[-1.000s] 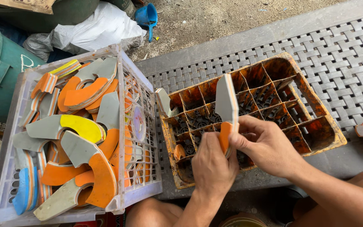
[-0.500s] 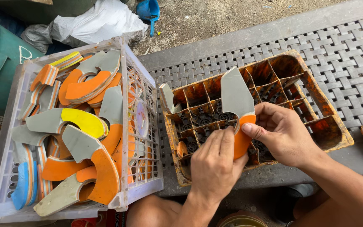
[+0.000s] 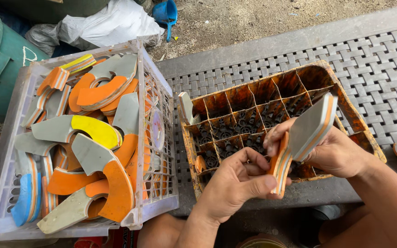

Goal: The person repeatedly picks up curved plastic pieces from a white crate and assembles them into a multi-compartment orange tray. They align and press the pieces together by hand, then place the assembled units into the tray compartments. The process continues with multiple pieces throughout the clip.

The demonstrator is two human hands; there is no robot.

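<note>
You have one head-worn view, looking steeply down and close on your left hand (image 3: pixel 233 183) and right hand (image 3: pixel 331 149), above the rusty orange compartmented crate (image 3: pixel 253 110).

Tilted grey-and-orange layered foam piece (image 3: pixel 305 138)

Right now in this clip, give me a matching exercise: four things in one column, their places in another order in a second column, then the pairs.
Things:
1. grey-and-orange layered foam piece
2. white plastic lattice crate
3. rusty orange compartment tray
4. blue plastic scoop

Places:
A. on the grey woven-pattern surface
B. on the dirt at the top
C. held in both hands, left hand and right hand
D. at the left, full of foam offcuts

Pairs: 1-C, 2-D, 3-A, 4-B
</note>
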